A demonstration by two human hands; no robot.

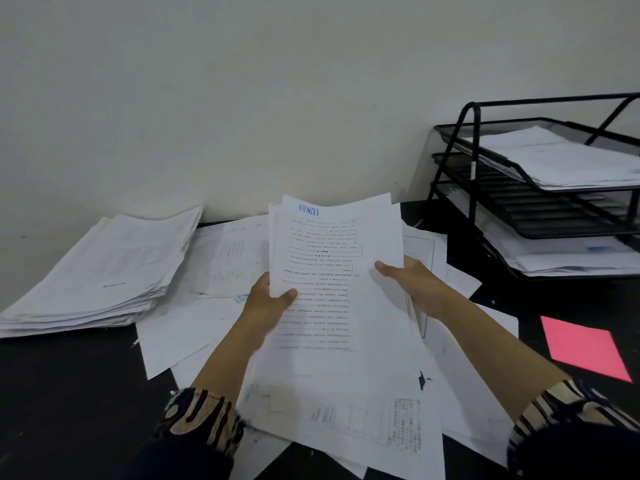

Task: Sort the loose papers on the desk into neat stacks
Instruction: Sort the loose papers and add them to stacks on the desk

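Observation:
Both hands hold up a sheaf of printed white papers [332, 258] above the black desk [62, 393]; its top page is upside down with a blue stamp near its far edge. My left hand [268, 301] grips the sheaf's left edge, thumb on the front. My right hand [410, 280] grips the right edge, thumb on the page. Loose white sheets [346, 410] lie scattered under and around my arms. A thick stack of papers [104, 271] sits at the left by the wall.
A black three-tier mesh tray rack [464, 161] stands at the back right with papers in its tiers. A pink sheet [585, 346] lies on the desk at the right. A pale wall [242, 98] runs close behind the desk.

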